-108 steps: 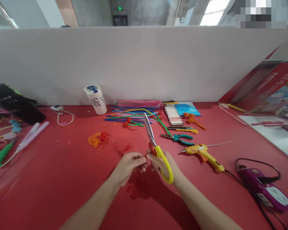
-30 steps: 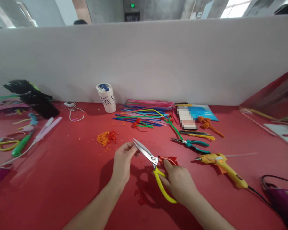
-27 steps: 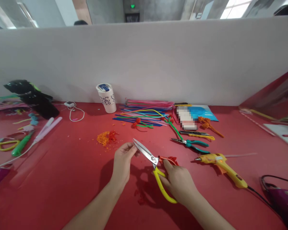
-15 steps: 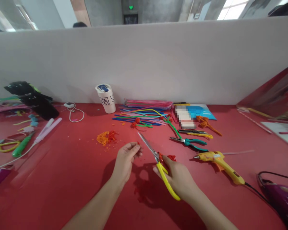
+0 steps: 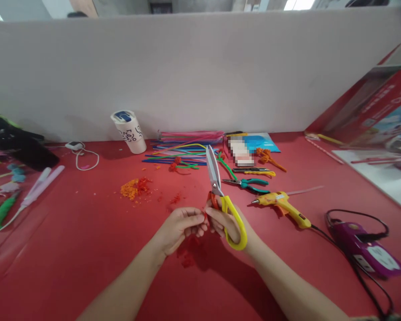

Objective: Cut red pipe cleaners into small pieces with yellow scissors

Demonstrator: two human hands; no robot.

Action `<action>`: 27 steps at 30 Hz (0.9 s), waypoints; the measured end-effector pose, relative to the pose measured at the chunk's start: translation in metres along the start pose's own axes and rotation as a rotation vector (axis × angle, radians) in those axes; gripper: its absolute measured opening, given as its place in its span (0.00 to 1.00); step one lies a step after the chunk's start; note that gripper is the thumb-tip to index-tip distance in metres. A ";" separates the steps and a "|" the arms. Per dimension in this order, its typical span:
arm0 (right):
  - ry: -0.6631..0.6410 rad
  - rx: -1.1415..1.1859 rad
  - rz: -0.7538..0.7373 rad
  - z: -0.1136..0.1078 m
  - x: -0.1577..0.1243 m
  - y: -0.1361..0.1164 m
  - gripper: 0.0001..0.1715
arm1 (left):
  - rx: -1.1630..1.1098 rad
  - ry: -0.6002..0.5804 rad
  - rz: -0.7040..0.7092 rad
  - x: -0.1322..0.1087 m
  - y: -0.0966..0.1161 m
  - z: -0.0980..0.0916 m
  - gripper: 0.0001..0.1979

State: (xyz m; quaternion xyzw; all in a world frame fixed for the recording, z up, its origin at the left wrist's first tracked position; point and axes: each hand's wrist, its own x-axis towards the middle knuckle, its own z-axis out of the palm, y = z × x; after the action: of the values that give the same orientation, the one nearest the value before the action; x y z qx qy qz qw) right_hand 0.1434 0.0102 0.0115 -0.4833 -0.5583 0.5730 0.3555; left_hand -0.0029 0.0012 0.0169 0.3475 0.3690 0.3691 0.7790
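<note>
My left hand is closed, its thumb and finger pinching a small red piece that looks like fuzzy pipe cleaner. Fingertips of my right hand meet the same piece from the other side. Hanging in my right hand is a pair of scissors with yellow handles, blades pointing up and together. Some red material shows by the scissors' pivot, partly hidden by the fingers. Beyond the hands lie red fuzzy clippings and a heap of orange and red clippings.
Several pipe cleaners lie at the back beside a white tumbler. To the right are teal-handled pliers, a yellow glue gun with its cord and a purple power strip. A green-handled tool lies far left.
My hands have come together at the red piece, and the scissors now point more upright. Loose red clippings now show on the table beyond my hands. My view has turned right and down.
</note>
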 end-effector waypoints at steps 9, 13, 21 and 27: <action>-0.002 0.002 -0.053 0.000 -0.003 -0.004 0.12 | 0.026 0.014 0.007 0.001 -0.003 0.000 0.09; 0.160 -0.236 -0.026 -0.018 -0.001 -0.006 0.11 | 0.226 0.110 0.073 0.005 -0.001 -0.009 0.08; 0.274 -0.680 0.114 -0.048 0.012 0.007 0.07 | 0.748 0.215 0.260 0.009 0.003 -0.022 0.06; 0.285 -0.801 0.178 -0.051 0.015 0.006 0.06 | 0.907 0.195 0.278 0.011 0.002 -0.026 0.03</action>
State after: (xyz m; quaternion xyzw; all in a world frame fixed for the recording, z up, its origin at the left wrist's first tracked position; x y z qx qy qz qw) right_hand 0.1890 0.0385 0.0076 -0.7035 -0.6382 0.2671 0.1628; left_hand -0.0202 0.0181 0.0025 0.6619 0.5142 0.3022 0.4540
